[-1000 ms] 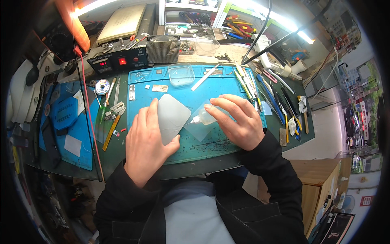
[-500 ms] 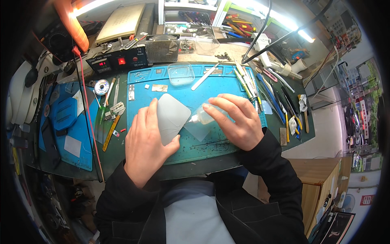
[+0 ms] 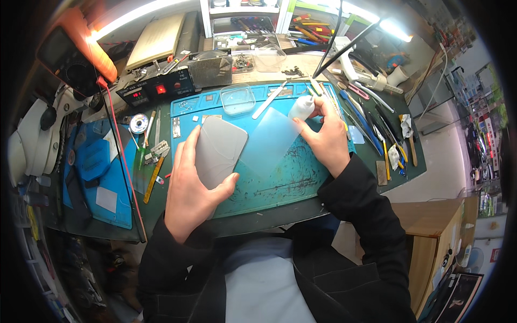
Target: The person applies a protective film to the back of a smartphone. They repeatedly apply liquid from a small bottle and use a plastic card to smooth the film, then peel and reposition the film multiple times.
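Well, my left hand (image 3: 189, 191) grips a grey panel (image 3: 222, 148), my right hand (image 3: 327, 139) a white bottle (image 3: 300, 109); tipping that could wet the translucent sheet (image 3: 273, 141).

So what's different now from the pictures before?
The right hand moved the little bottle away from the grey panel, up and to the right. More of the cloudy sheet shows now. Nothing was let go: the left hand still holds the panel.
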{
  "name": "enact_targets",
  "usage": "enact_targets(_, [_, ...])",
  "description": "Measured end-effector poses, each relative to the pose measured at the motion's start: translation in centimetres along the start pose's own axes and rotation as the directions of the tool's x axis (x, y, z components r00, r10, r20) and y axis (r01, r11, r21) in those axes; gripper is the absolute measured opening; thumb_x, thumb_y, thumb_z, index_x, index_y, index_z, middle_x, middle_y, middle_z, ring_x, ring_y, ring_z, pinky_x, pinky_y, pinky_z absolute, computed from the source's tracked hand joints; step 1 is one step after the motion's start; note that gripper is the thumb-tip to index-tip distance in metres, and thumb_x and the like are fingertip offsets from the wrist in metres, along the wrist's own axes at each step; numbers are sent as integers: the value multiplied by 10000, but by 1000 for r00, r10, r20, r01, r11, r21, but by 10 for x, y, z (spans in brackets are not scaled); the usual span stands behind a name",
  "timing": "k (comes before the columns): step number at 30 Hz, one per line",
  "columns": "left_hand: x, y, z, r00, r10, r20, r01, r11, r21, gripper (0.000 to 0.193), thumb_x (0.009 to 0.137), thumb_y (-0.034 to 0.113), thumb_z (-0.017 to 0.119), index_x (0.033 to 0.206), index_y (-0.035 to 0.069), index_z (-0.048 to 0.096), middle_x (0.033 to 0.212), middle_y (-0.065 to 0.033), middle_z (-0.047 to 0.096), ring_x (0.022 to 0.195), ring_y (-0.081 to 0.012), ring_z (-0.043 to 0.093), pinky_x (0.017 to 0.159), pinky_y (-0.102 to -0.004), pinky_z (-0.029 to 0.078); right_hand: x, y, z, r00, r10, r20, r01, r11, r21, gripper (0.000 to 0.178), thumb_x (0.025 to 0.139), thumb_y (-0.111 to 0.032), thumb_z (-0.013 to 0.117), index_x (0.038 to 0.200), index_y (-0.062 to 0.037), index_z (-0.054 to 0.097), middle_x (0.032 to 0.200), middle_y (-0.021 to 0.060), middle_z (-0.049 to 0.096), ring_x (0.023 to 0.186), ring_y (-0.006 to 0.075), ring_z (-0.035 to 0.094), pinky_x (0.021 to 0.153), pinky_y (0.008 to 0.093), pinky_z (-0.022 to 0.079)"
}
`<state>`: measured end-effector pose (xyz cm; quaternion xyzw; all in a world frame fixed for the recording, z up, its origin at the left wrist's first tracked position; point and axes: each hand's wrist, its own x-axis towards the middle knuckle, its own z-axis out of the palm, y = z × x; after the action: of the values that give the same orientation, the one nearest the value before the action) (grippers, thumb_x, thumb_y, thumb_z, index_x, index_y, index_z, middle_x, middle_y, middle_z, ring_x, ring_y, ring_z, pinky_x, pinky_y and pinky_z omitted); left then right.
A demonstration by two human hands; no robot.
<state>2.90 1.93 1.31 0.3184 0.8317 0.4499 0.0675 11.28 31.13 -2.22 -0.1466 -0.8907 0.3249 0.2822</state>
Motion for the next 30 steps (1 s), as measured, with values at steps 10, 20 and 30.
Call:
enact_targets(10, [2,-22,-7,1000,10,12,-8,986,-167,777,956,189,793,1588,-57,414,1462,-217,562,1352,-300,579,1142,-397,461,-27,-18,-14,970,3,-243,24,994,107,546,766,86,553,1306,11,564,1146,137,644,1029,284,621,939,411,516])
enact_targets(20, [-2,-22,-30,951,-271,148,285,584,-760,382,1087,105,609,1431,-31,511,1305,-138,694,1169,-213,700,1039,-380,556,-28,1,-86,987,-94,133,133,935,-330,132,936,-90,741,1061,-51,750,981,88,700,910,264,667,801,366,540])
enact_targets(30, [-60,28,19,844,-434,315,431,201,-879,409,1110,75,524,1506,20,437,1521,-152,546,1409,-311,566,1203,-547,466,-26,6,-81,850,-317,422,516,663,-542,122,896,-171,762,970,-80,727,952,32,661,917,218,686,748,346,571])
